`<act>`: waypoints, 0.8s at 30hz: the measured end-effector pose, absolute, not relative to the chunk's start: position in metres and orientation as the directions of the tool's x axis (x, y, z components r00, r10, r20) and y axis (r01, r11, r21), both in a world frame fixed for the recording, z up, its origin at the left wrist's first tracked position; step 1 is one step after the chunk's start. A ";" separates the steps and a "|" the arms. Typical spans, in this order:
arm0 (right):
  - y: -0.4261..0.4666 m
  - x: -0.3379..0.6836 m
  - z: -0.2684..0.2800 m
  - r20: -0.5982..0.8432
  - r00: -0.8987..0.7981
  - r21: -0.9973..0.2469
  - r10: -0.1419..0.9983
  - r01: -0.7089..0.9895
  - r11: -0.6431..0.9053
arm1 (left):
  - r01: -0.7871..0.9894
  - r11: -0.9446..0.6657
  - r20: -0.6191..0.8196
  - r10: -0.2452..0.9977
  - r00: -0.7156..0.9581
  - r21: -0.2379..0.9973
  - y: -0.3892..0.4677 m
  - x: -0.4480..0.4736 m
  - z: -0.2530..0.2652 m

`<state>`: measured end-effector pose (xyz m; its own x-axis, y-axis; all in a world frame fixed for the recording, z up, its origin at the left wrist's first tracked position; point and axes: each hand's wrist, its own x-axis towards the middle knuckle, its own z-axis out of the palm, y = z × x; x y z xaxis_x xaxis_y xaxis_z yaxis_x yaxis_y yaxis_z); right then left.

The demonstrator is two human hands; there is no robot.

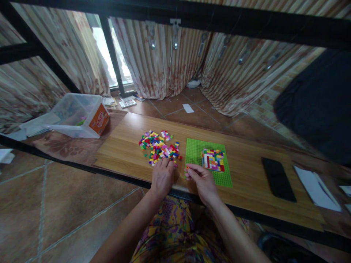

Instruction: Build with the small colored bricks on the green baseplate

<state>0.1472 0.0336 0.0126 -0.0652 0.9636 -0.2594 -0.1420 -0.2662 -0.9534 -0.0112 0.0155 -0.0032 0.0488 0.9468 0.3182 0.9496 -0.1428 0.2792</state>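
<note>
A loose pile of small toy building bricks (157, 144) in many colours lies on the wooden board. My left hand (162, 175) is at the pile's near edge, its fingers bent down and close together; their tips are hidden, so what they hold cannot be made out. My right hand (201, 179) pinches a small orange-red brick (187, 167) between thumb and forefinger, over the near left corner of a green baseplate (194, 148). On that baseplate, just beyond my right hand, stands a low block built of multicoloured bricks (214, 159).
A clear plastic box (74, 128) with an orange label and some green pieces inside stands at the left. A black phone (278, 179) lies on the board's right part, beside white paper (315, 188). A dark frame bar (219, 23) crosses above, before curtains.
</note>
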 end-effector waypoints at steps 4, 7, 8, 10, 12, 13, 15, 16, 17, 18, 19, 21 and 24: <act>0.032 0.149 0.015 -0.258 -0.075 -0.949 0.963 -0.170 -0.267 | 0.938 -0.135 0.320 0.947 0.027 0.319 0.017 -0.011 0.000; 0.031 0.150 0.019 -0.248 -0.081 -0.954 0.965 -0.153 -0.258 | 0.851 -0.137 0.329 0.944 -0.043 0.507 0.014 -0.009 0.009; 0.031 0.150 0.021 -0.244 -0.085 -0.955 0.966 -0.154 -0.255 | 0.785 -0.137 0.316 0.945 -0.078 0.604 0.012 -0.007 0.013; 0.031 0.149 0.025 -0.233 -0.091 -0.956 0.968 -0.163 -0.246 | 0.596 -0.123 0.257 0.955 -0.145 0.793 0.007 -0.002 0.021; 0.030 0.147 0.031 -0.215 -0.090 -0.959 0.972 -0.167 -0.228 | 0.384 -0.105 0.188 0.965 -0.185 0.917 0.003 0.004 0.028; 0.030 0.147 0.034 -0.203 -0.089 -0.963 0.975 -0.163 -0.215 | 0.289 -0.101 0.163 0.967 -0.197 0.952 0.001 0.007 0.030; 0.030 0.145 0.038 -0.178 -0.082 -0.970 0.981 -0.152 -0.189 | 0.144 -0.109 0.139 0.966 -0.216 0.984 -0.001 0.011 0.032; 0.029 0.145 0.040 -0.166 -0.076 -0.974 0.983 -0.145 -0.176 | 0.099 -0.120 0.140 0.964 -0.224 0.988 -0.002 0.013 0.032; 0.029 0.144 0.041 -0.155 -0.067 -0.977 0.986 -0.139 -0.163 | 0.074 -0.134 0.148 0.961 -0.232 0.988 -0.002 0.014 0.031; 0.029 0.143 0.042 -0.145 -0.057 -0.979 0.988 -0.134 -0.152 | 0.067 -0.150 0.161 0.958 -0.236 0.986 -0.003 0.014 0.031; 0.028 0.143 0.043 -0.138 -0.047 -0.981 0.989 -0.132 -0.143 | 0.070 -0.166 0.178 0.954 -0.240 0.984 -0.003 0.015 0.030; 0.027 0.142 0.044 -0.135 -0.040 -0.981 0.990 -0.137 -0.140 | 0.087 -0.196 0.212 0.945 -0.249 0.977 -0.004 0.015 0.030; 0.026 0.142 0.047 -0.155 -0.043 -0.974 0.987 -0.160 -0.160 | 0.111 -0.235 0.257 0.926 -0.276 0.966 -0.006 0.016 0.033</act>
<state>0.1420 0.0255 0.0469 -0.0433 0.9870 -0.1551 -0.1600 -0.1601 -0.9741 0.0162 -0.0061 0.0327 -0.2761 0.9261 0.2572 0.1114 -0.2350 0.9656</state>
